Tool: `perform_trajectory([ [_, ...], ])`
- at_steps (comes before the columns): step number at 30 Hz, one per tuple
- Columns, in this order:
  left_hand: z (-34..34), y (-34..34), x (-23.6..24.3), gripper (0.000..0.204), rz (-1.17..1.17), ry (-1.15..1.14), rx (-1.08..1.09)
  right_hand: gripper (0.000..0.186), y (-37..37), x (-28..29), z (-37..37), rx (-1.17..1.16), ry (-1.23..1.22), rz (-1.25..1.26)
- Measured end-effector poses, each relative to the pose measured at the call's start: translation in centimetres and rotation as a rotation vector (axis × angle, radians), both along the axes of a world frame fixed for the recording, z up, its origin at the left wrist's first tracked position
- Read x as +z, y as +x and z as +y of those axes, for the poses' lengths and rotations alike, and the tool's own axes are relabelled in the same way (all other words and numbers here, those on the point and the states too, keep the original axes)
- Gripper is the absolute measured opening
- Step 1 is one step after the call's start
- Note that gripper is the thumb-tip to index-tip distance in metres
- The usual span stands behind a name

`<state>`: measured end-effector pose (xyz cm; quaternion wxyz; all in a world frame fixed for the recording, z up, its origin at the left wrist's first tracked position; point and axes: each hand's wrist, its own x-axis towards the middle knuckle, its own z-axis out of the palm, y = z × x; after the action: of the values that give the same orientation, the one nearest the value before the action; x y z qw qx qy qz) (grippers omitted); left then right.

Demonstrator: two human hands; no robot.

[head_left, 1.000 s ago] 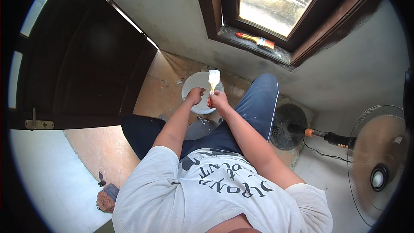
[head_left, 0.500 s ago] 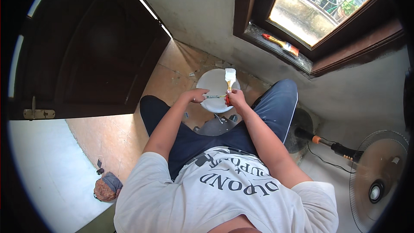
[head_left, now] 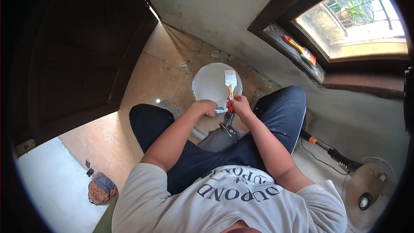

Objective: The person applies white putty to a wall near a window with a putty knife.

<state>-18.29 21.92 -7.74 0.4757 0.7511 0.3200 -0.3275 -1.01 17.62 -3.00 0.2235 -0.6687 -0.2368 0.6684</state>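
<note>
Just over the near side of a round white bucket (head_left: pixel 193 87), my right hand (head_left: pixel 239 105) grips a paintbrush (head_left: pixel 230 87) by its red and yellow handle. The brush points away from me, its bristles coated in white. My left hand (head_left: pixel 207 107) is closed at the bucket's near left rim, fingers curled toward the brush. A thin strip shows between the two hands, but I cannot make out whether my left hand holds it. Pale paint or filler lines the bucket.
A second paintbrush (head_left: pixel 299 49) lies on the window sill to the right. Paint flakes (head_left: pixel 215 54) litter the tiled floor by the wall. At the left stands a dark wooden door (head_left: pixel 82 60). A fan (head_left: pixel 366 190) is at the lower right, and a bundle (head_left: pixel 102 188) at the lower left.
The view has shifted, so the door sits further left and the window further right. My left hand has moved nearer the bucket's close rim. The brush stays in my right hand.
</note>
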Motion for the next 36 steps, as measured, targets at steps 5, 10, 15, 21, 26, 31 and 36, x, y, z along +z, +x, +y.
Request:
perform_trajectory([
  [5, -0.1, -0.3, -1.3, 0.049, -0.016, -0.015, 0.097, 0.019, -0.6, 0.1, 0.3, 0.035, -0.051, 0.000],
  [10, -0.5, -1.1, -1.9, 0.047, -0.050, -0.005, 0.185, 0.018, 0.9, 1.2, -1.7, -0.010, -0.165, 0.080],
  [15, -1.7, 0.6, 2.2, 0.046, 0.016, -0.021, 0.218, 0.015, 3.8, 2.2, -5.4, -0.067, -0.127, 0.117],
  [21, -0.6, 3.3, 4.0, 0.042, 0.019, -0.051, 0.043, 0.012, 6.5, 0.9, -8.7, -0.156, 0.032, 0.183],
  [26, 1.6, 0.5, 3.8, 0.055, -0.126, 0.078, 0.201, 0.012, 6.7, 0.1, -8.1, -0.125, 0.191, 0.100],
  [31, 5.1, -11.3, 12.1, 0.067, -0.432, 0.824, 1.107, 0.013, 5.8, 3.0, -6.8, -0.043, 0.349, 0.050],
  [36, 7.4, -26.4, 20.4, 0.075, -0.215, 1.350, 1.406, 0.014, -0.1, 6.5, -5.5, 0.066, 0.347, 0.147],
])
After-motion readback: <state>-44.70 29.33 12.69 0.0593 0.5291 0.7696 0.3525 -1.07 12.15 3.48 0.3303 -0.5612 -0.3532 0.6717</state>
